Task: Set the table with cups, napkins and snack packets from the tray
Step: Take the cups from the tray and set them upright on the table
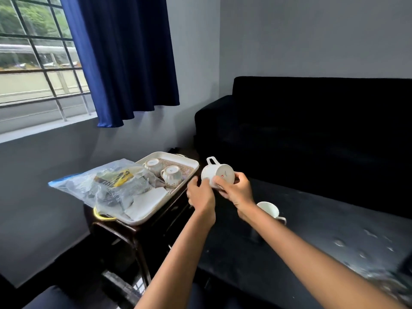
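Cup-setting step in hand. A cup, tipped sideways, is gripped between left hand and right hand, in the air between tray and table. To be righted next, probably, and set near the placed cup.

Two bare forearms enter from 6 o'clock, no sleeves visible up to the frame edge. Left hand and right hand: no rings, watch or bands discernible. Dark clothing at 6 o'clock, detail unclear.

Dim rm, window daylight, fisheye edges.
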